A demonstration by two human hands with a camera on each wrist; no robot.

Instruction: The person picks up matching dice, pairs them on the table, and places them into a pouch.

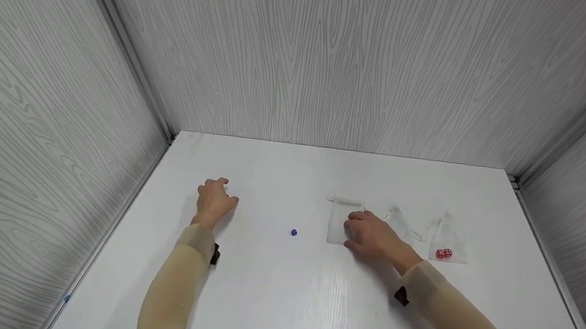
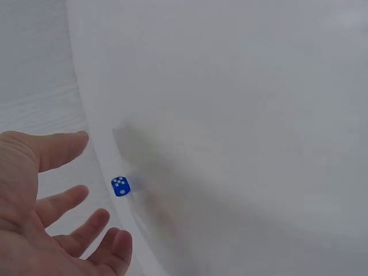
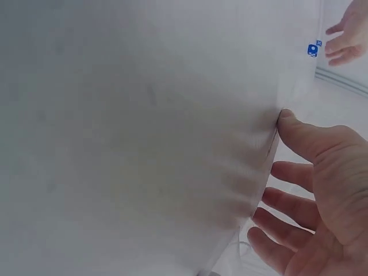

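Observation:
A small blue die (image 1: 294, 232) with white pips lies on the white table between the two hands. Over the table's left side is my left hand (image 1: 212, 200), apart from the die, its fingers loosely bent around nothing; the left wrist view shows the same spread fingers (image 2: 80, 221). Lying flat, a sheer white drawstring pouch (image 1: 338, 223) is partly covered by my right hand (image 1: 371, 236). In the right wrist view that hand's thumb and fingers (image 3: 287, 198) rest relaxed along the pouch's edge, not curled round it.
Right of the right hand lies a second sheer pouch (image 1: 398, 222), partly hidden by that hand. Farther right, a third pouch (image 1: 445, 229) has red dice (image 1: 443, 254) at its bottom. Grey wood-grain panels (image 1: 326, 68) stand at the back and both sides.

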